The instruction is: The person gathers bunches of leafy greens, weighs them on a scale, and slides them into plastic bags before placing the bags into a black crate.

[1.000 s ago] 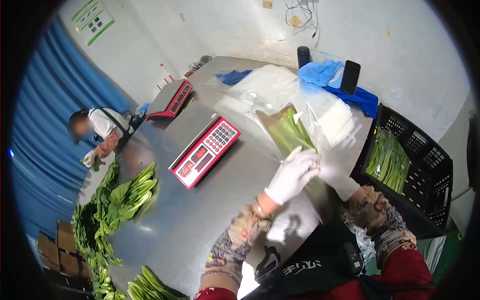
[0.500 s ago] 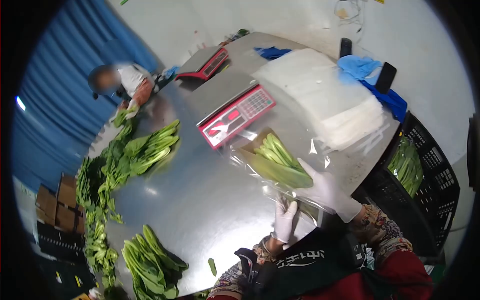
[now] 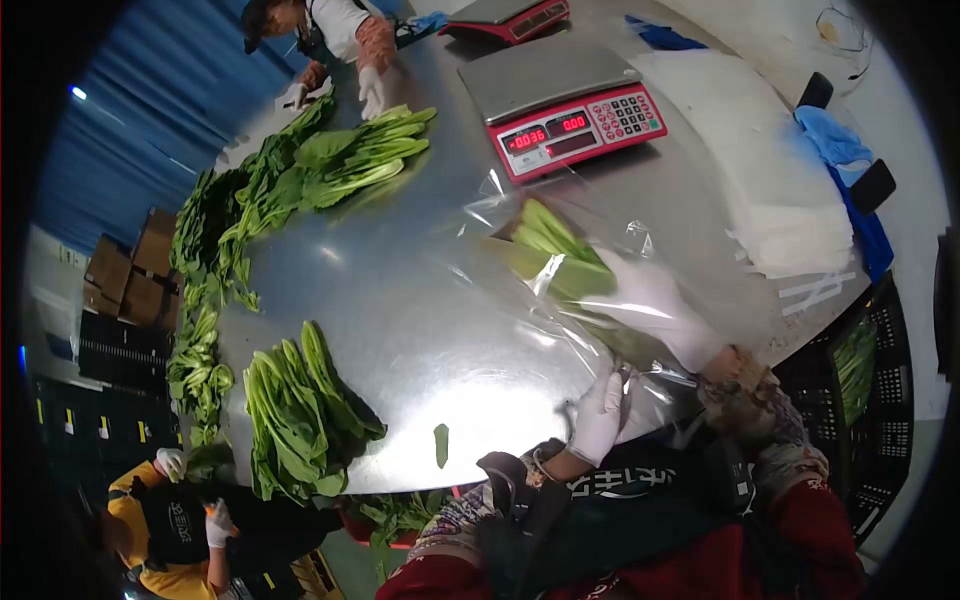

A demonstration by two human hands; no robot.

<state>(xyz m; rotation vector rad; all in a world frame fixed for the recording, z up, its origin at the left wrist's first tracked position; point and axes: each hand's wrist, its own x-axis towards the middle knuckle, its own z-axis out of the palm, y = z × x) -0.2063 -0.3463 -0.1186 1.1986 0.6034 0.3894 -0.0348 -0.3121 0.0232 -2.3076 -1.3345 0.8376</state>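
Observation:
My right hand (image 3: pixel 655 305), in a white glove, is closed around a bunch of leafy greens (image 3: pixel 552 240) with pale green stalks pointing away from me. A clear plastic bag (image 3: pixel 480 258) surrounds the bunch and overlaps that hand; its film is partly hard to see through glare. My left hand (image 3: pixel 598 415), also gloved, pinches the near edge of the bag close to my body. On the steel table (image 3: pixel 400 290) to the left lies another bunch of greens (image 3: pixel 300 415), with a single loose leaf (image 3: pixel 441 445) beside it.
A red scale (image 3: pixel 570 115) with lit digits stands beyond the bag. Right of it lies a stack of white sheets (image 3: pixel 740 150). A black crate (image 3: pixel 890 400) with greens is at the right. More greens (image 3: pixel 270 190) line the far left, near two co-workers.
My view has turned left and down, bringing a co-worker in yellow into sight at lower left. The right hand still holds the greens in the bag; the left still pinches its edge.

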